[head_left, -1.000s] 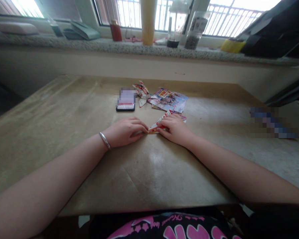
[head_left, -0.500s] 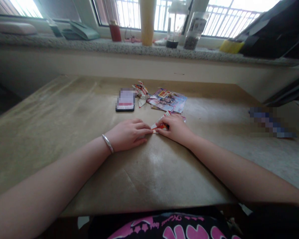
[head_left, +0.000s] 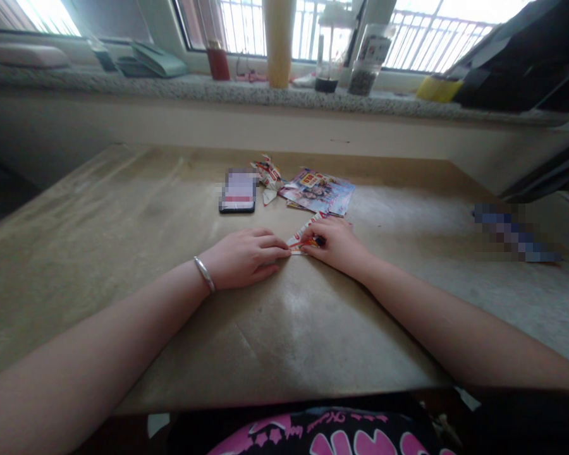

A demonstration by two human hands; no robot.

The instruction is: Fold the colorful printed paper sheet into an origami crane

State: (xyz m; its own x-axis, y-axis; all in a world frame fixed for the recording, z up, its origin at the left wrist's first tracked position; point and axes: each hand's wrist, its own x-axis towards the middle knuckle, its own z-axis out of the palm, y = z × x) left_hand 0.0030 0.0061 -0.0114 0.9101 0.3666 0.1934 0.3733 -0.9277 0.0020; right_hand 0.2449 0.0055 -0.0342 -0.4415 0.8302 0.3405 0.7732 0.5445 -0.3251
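Now left hand (head_left: pixel 243 257) closer in, fingertips (head_left: pixel 284 249) on the folded paper strip (head_left: pixel 298 245), right grip (head_left: pixel 337 243) pinching it

Barred window (head_left: pixel 436 35) (daylight glaring), speckled granite sill (head_left: pixel 246 93), cream wall (head_left: pixel 275 123) beneath, worn tan tabletop (head_left: pixel 99 253).

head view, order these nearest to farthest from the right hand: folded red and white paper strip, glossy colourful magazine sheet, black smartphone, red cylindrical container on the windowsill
1. Folded red and white paper strip, under the right hand.
2. Glossy colourful magazine sheet, ahead on the table.
3. Black smartphone, farther left on the table.
4. Red cylindrical container, farthest, on the speckled stone windowsill.
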